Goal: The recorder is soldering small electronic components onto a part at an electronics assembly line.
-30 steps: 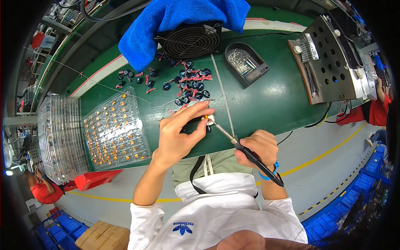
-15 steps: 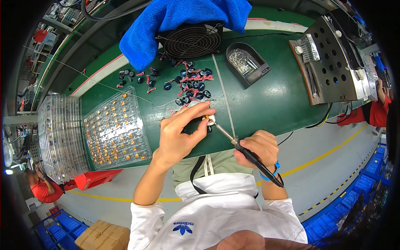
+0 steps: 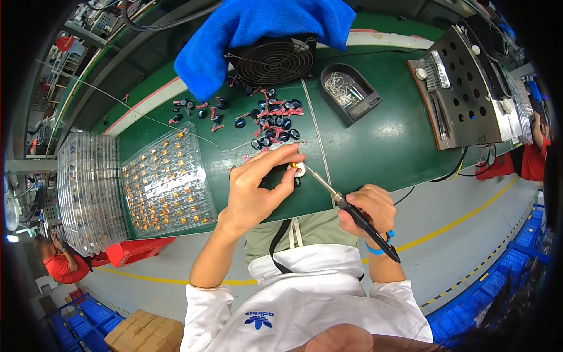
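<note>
In my right hand (image 3: 368, 210) is a soldering iron (image 3: 356, 216), its black handle gripped and its metal tip pointing up and left. The tip is close beside a small white round part (image 3: 301, 169); whether they touch is too small to tell. My left hand (image 3: 258, 185) is closed, thumb and fingertips pinching a small orange-yellow piece (image 3: 294, 166) at the white part's edge. A thin silvery wire (image 3: 176, 130) runs from the upper left toward the left fingers. Beyond that hand lie several small dark round components with red leads (image 3: 272, 120), partly hidden by it.
A clear tray of small orange pieces (image 3: 170, 182) lies left, beside stacked clear trays (image 3: 91, 193). At the back, a black fan (image 3: 272, 61) stands under a blue towel (image 3: 258, 23). A dark bin (image 3: 366, 104) holds metal bits. A perforated metal stand (image 3: 463, 88) is far right.
The soldering iron's tip has drawn back slightly to the right from the white part. My left hand keeps its pinch. The whole view has shifted a little.
</note>
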Motion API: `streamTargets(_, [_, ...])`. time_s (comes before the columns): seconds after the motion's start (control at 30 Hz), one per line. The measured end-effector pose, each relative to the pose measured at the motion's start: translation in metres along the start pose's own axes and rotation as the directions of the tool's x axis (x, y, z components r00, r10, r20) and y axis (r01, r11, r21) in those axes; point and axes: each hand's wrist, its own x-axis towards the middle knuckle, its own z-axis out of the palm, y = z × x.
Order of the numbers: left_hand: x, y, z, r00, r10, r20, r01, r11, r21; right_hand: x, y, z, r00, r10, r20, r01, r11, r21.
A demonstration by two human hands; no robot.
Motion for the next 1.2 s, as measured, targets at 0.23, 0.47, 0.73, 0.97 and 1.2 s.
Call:
streamTargets(0.23, [-0.01, 0.011, -0.008, 0.995, 0.097, -0.019, -0.096, 0.995, 0.035, -0.005, -0.017, 0.004, 0.866, 0.47, -0.172, -0.458, 0.882, 0.11])
streamTargets(0.47, [-0.038, 0.047, -0.112, 0.966, 0.025, -0.257, 0.023, 0.982, 0.185, 0.013, -0.006, 0.016, 0.914, 0.379, -0.143, -0.365, 0.924, 0.116])
streamTargets(0.73, [-0.037, 0.005, -0.389, 0.813, 0.008, -0.582, 0.42, 0.684, 0.597, 0.005, 0.004, 0.025, 0.936, 0.314, -0.16, -0.309, 0.95, 0.054])
streamTargets(0.97, [-0.026, -0.076, -0.526, 0.577, 0.044, -0.815, 0.697, 0.493, 0.52, 0.008, 0.002, 0.026, 0.955, 0.25, -0.16, -0.254, 0.967, -0.001])
streamTargets(1.2, [0.029, -0.094, -0.445, 0.896, 0.054, -0.44, 0.342, 0.548, 0.764, 0.013, 0.002, 0.024, 0.988, 0.076, -0.136, -0.091, 0.991, -0.101])
